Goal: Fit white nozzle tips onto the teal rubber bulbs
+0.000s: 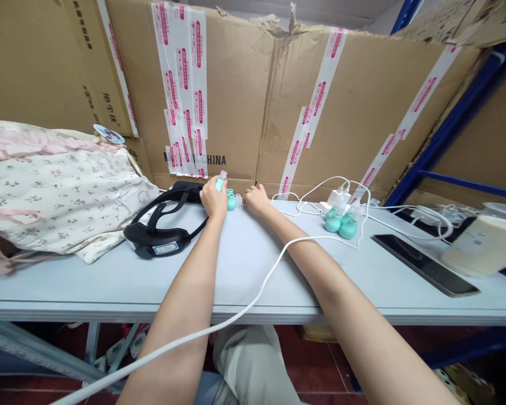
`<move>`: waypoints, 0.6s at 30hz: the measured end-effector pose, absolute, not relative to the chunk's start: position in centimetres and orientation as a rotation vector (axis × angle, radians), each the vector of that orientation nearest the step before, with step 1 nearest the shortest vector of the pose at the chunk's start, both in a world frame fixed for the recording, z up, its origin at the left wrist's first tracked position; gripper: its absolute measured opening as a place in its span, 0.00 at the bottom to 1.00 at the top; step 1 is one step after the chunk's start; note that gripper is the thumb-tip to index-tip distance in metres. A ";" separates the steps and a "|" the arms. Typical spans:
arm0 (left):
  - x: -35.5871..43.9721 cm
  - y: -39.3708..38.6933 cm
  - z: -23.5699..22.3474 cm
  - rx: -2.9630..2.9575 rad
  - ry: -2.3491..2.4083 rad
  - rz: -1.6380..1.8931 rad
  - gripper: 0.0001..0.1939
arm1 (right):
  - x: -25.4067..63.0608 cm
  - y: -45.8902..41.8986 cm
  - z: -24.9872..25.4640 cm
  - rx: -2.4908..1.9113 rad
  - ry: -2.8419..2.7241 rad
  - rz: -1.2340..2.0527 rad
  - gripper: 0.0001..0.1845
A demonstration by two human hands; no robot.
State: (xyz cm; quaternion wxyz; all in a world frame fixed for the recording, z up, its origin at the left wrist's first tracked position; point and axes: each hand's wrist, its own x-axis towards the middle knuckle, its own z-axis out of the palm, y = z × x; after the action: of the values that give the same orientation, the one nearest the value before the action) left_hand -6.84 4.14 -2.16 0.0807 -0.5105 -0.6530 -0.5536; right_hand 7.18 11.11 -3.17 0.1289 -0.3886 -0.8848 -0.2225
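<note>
At the back of the table, my left hand is closed around a small teal bottle with a clear top, which pokes out above the fingers. Right beside that hand, more small teal bottles stand on the tabletop. My right hand is a little further right, its fingers curled. A small clear cap lies by its fingertips; whether they touch it or hold anything is hard to see. To the right, several teal bottles with clear tops are grouped together.
A black headset and a floral cloth bag lie left. A white cable crosses over my arms to a charger. A phone and a milky container sit right. Cardboard walls the back.
</note>
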 end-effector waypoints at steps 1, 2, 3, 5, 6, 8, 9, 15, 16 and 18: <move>-6.9 4.1 -2.2 -1.532 -1.955 -1.671 0.15 | 7.2 11.0 -3.3 -1.136 -2.560 -0.638 0.08; -6.9 4.1 -2.2 -1.538 -1.954 -1.683 0.15 | 7.2 10.9 -3.4 -1.141 -2.548 -0.625 0.08; -6.8 4.1 -2.2 -1.544 -1.950 -1.687 0.15 | 7.2 10.8 -3.4 -1.149 -2.537 -0.611 0.08; -6.8 4.1 -2.2 -1.547 -1.939 -1.675 0.14 | 7.2 10.5 -3.3 -1.167 -2.527 -0.577 0.09; -6.8 4.1 -2.2 -1.545 -1.934 -1.664 0.14 | 7.2 10.4 -3.2 -1.181 -2.526 -0.558 0.09; -6.7 4.1 -2.2 -1.538 -1.929 -1.642 0.13 | 7.3 10.3 -3.0 -1.209 -2.532 -0.511 0.09; -6.7 4.1 -2.2 -1.538 -1.929 -1.634 0.13 | 7.3 10.4 -2.9 -1.224 -2.532 -0.484 0.09; -6.7 4.1 -2.1 -1.570 -1.960 -1.608 0.15 | 7.9 10.3 -2.5 -1.294 -2.464 -0.489 0.08; -6.7 4.1 -2.1 -1.569 -1.967 -1.601 0.15 | 7.9 10.2 -2.5 -1.311 -2.460 -0.503 0.08; -6.7 4.1 -2.1 -1.555 -1.980 -1.579 0.15 | 7.9 9.9 -2.4 -1.351 -2.476 -0.510 0.09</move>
State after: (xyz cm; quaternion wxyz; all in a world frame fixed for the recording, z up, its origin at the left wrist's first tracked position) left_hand -6.65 4.12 -2.12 0.0848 -0.5215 -0.6638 -0.5294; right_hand 7.90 9.89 -2.36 0.1372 -0.4668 -0.8556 -0.1764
